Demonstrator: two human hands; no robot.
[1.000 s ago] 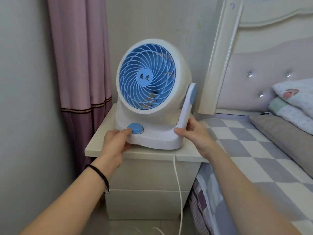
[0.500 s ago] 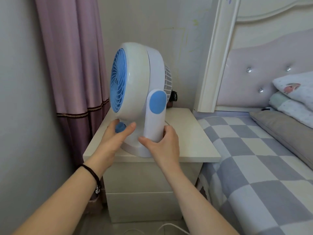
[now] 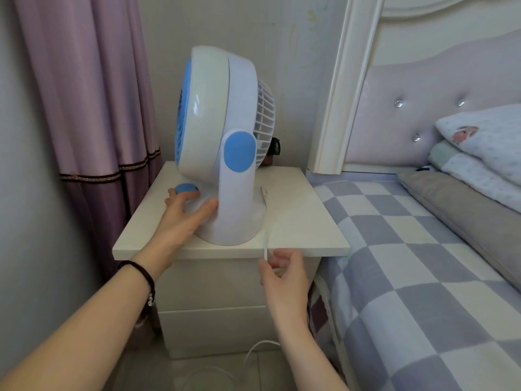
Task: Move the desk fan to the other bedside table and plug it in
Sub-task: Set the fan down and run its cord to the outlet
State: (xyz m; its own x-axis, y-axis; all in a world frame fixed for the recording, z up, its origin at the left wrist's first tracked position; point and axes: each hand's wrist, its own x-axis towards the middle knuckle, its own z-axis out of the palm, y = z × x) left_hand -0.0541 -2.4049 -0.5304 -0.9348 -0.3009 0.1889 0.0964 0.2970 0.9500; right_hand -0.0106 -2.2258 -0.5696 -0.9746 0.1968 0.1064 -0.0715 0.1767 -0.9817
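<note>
The white desk fan (image 3: 220,114) with a blue grille stands on the white bedside table (image 3: 304,221), turned side-on so the grille faces left. My left hand (image 3: 186,215) rests flat against the fan's base beside the blue knob (image 3: 186,188). Below the table's front edge, my right hand (image 3: 282,273) pinches the fan's white cord (image 3: 266,221), which runs from the fan's base over the tabletop and down. More cord (image 3: 259,347) loops on the floor.
A pink curtain (image 3: 93,108) hangs at the left, close to the table. The bed with a checked cover (image 3: 423,277) and pillows (image 3: 479,142) fills the right side. A dark object (image 3: 275,146) sits behind the fan by the wall.
The fan was turned from facing me to side-on and set down. My right hand left the fan's stand and dropped to the cord at the table edge.
</note>
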